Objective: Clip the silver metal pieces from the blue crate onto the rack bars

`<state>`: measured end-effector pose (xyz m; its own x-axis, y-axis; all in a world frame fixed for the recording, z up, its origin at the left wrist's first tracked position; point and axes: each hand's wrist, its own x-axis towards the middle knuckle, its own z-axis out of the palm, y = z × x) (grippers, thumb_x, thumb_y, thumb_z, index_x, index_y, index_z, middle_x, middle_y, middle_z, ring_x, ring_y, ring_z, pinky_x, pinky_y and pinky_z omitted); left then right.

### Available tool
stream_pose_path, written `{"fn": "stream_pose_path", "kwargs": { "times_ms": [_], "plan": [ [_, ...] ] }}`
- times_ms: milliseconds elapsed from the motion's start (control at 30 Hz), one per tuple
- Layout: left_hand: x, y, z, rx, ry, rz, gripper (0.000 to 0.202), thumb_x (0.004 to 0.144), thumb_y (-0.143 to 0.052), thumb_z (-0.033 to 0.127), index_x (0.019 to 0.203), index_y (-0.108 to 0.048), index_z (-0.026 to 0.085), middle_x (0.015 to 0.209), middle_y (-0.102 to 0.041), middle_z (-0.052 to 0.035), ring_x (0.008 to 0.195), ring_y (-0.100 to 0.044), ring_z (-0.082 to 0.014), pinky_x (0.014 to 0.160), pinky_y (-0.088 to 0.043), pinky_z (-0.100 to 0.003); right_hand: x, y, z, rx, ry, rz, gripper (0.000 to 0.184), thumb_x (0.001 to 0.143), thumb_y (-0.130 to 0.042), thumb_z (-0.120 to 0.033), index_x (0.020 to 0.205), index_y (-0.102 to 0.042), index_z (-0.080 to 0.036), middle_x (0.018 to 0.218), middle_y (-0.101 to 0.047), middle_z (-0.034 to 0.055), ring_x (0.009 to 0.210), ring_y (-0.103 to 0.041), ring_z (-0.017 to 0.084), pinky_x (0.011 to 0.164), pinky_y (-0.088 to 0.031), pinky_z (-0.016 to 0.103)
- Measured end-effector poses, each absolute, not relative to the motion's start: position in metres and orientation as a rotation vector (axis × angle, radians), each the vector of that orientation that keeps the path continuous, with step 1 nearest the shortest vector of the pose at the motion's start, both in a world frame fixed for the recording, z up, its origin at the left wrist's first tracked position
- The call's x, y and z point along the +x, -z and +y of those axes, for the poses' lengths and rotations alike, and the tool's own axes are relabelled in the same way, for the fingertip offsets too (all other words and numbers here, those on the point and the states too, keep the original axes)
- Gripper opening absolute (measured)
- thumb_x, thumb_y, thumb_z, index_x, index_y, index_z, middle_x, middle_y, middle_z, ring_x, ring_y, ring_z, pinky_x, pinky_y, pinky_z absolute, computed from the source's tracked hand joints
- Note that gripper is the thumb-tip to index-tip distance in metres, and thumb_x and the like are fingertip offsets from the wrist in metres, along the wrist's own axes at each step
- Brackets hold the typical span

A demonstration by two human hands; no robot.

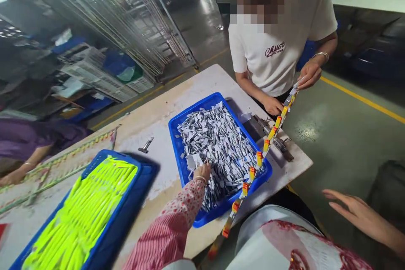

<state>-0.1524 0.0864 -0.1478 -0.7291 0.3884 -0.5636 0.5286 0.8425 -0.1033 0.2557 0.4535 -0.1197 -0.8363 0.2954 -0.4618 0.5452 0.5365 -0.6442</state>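
My left hand (202, 171), in a pink sleeve, reaches into a blue tray (175, 135) heaped with small silver metal pieces (218, 143) bearing white tags. Its fingers are curled down at the pile beside some white tags; what they grip is hidden. My right hand (354, 211) is off to the right over the floor, fingers stretched out, holding nothing. A long strip with yellow and orange pieces (259, 158) slants across the tray's right side towards my lap. Its upper end is at the hand (310, 74) of a co-worker in a white shirt.
A second blue tray (125, 196) holds bright yellow-green sticks (85, 215). A small metal piece (146, 145) lies on the table (161, 124). Behind the tray is a metal bar fixture (274, 137). Another person's purple-clothed arm (31, 147) rests by a rack frame at left.
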Motion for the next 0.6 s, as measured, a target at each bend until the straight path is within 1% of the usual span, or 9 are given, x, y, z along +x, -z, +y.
{"fn": "stream_pose_path", "kwargs": {
  "times_ms": [67, 133, 233, 300, 400, 467, 500, 567, 600],
  "plan": [
    [-0.149, 0.152, 0.074, 0.645, 0.344, 2.517, 0.027, 0.09, -0.053, 0.025, 0.113, -0.058, 0.012, 0.113, -0.062, -0.0116, 0.104, -0.06, -0.0232, 0.089, -0.048, -0.044, 0.247, 0.111, 0.447, 0.7, 1.198, 2.482, 0.054, 0.085, -0.041, -0.059, 0.119, -0.063, -0.023, 0.118, -0.067, 0.0101, 0.11, -0.063, 0.029, 0.096, -0.052, 0.041],
    [-0.15, 0.149, 0.065, 0.621, 0.306, 2.543, 0.024, 0.09, -0.048, 0.018, 0.109, -0.06, 0.01, 0.109, -0.064, -0.0159, 0.104, -0.061, -0.0267, 0.088, -0.047, -0.044, 0.232, 0.101, 0.445, 0.67, 1.205, 2.498, 0.054, 0.087, -0.042, -0.057, 0.12, -0.063, -0.02, 0.117, -0.067, 0.0105, 0.108, -0.064, 0.028, 0.095, -0.052, 0.039],
    [-0.156, 0.135, 0.063, 0.583, 0.178, 2.566, 0.025, 0.09, -0.044, 0.02, 0.099, -0.064, 0.011, 0.098, -0.068, -0.0187, 0.097, -0.065, -0.0316, 0.081, -0.049, -0.042, 0.199, 0.077, 0.447, 0.551, 1.232, 2.57, 0.047, 0.089, -0.044, -0.051, 0.12, -0.062, -0.019, 0.116, -0.068, 0.0095, 0.107, -0.065, 0.025, 0.093, -0.053, 0.036],
    [-0.159, 0.119, 0.072, 0.598, 0.042, 2.564, 0.025, 0.09, -0.043, 0.026, 0.096, -0.064, 0.014, 0.093, -0.07, -0.0147, 0.093, -0.066, -0.0295, 0.079, -0.05, -0.038, 0.171, 0.056, 0.446, 0.434, 1.303, 2.672, 0.038, 0.091, -0.047, -0.043, 0.115, -0.064, -0.019, 0.112, -0.07, 0.0086, 0.102, -0.066, 0.022, 0.088, -0.054, 0.031],
    [-0.157, 0.083, 0.099, 0.708, -0.187, 2.519, 0.026, 0.092, -0.038, 0.031, 0.096, -0.059, 0.017, 0.088, -0.069, -0.0072, 0.086, -0.067, -0.0202, 0.078, -0.051, -0.029, 0.125, 0.02, 0.433, 0.216, 1.563, 2.842, 0.024, 0.094, -0.047, -0.031, 0.106, -0.064, -0.02, 0.095, -0.072, 0.0051, 0.086, -0.069, 0.015, 0.077, -0.055, 0.023],
    [-0.15, 0.05, 0.123, 0.809, -0.457, 2.462, 0.029, 0.094, -0.033, 0.036, 0.094, -0.055, 0.017, 0.084, -0.067, -0.0046, 0.079, -0.067, -0.0165, 0.072, -0.052, -0.025, 0.094, -0.003, 0.417, 0.12, 1.7, 3.032, 0.019, 0.093, -0.049, -0.026, 0.105, -0.063, -0.02, 0.091, -0.071, 0.0036, 0.082, -0.067, 0.012, 0.075, -0.053, 0.022],
    [-0.144, 0.033, 0.136, 0.865, -0.65, 2.414, 0.03, 0.094, -0.033, 0.039, 0.092, -0.054, 0.017, 0.081, -0.065, -0.0041, 0.075, -0.066, -0.0161, 0.068, -0.052, -0.024, 0.081, -0.013, 0.408, 0.043, 1.716, 3.108, 0.02, 0.093, -0.05, -0.027, 0.108, -0.061, -0.019, 0.095, -0.069, 0.0049, 0.084, -0.066, 0.013, 0.076, -0.053, 0.023],
    [-0.131, -0.003, 0.159, 0.995, -0.954, 2.322, 0.027, 0.091, -0.041, 0.042, 0.089, -0.054, 0.018, 0.074, -0.062, -0.0022, 0.066, -0.064, -0.0147, 0.061, -0.051, -0.023, 0.059, -0.029, 0.391, -0.091, 1.67, 3.179, 0.037, 0.092, -0.052, -0.034, 0.123, -0.052, -0.015, 0.111, -0.064, 0.0116, 0.09, -0.063, 0.016, 0.079, -0.053, 0.027],
    [-0.124, -0.019, 0.168, 1.069, -1.033, 2.302, 0.025, 0.09, -0.046, 0.04, 0.086, -0.056, 0.018, 0.07, -0.061, -0.0013, 0.063, -0.062, -0.0139, 0.059, -0.049, -0.023, 0.051, -0.033, 0.384, -0.17, 1.646, 3.168, 0.043, 0.091, -0.053, -0.039, 0.126, -0.049, -0.013, 0.11, -0.064, 0.0127, 0.089, -0.063, 0.017, 0.08, -0.053, 0.029]
  ]
}}
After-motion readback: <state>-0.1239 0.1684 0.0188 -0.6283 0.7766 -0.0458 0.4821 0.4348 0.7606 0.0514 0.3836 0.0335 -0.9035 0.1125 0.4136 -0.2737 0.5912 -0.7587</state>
